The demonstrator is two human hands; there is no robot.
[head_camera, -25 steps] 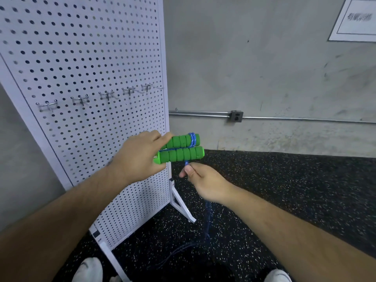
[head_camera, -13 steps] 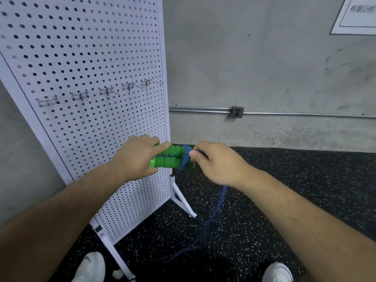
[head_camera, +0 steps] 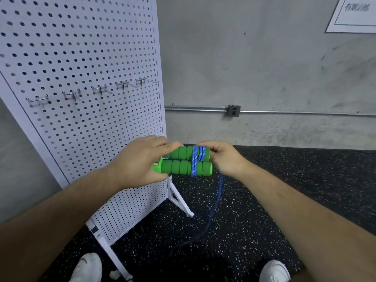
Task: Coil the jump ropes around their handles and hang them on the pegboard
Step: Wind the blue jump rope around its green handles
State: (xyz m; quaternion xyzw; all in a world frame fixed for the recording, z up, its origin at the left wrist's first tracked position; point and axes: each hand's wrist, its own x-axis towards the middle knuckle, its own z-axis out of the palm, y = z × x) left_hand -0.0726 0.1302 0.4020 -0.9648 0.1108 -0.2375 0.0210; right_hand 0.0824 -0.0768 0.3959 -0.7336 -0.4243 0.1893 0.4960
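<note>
Two green foam handles (head_camera: 181, 167) lie side by side, horizontal, in front of the white pegboard (head_camera: 85, 64). My left hand (head_camera: 138, 161) grips their left ends. A few turns of blue rope (head_camera: 195, 159) wrap around both handles near the right end. My right hand (head_camera: 223, 159) is at the handles' right end with curled fingers pinching the rope. The loose rope (head_camera: 215, 202) hangs from under that hand down to the floor. A row of metal hooks (head_camera: 97, 90) sticks out of the pegboard, all bare.
The pegboard stands on white feet (head_camera: 181, 202) on a black speckled rubber floor (head_camera: 264, 200). A concrete wall with a conduit pipe and outlet box (head_camera: 233, 110) is behind. My white shoes (head_camera: 87, 267) show at the bottom edge.
My right hand rose from below the handles to their right end, carrying the rope around them. More blue turns now show on the handles. The camera view shifted slightly.
</note>
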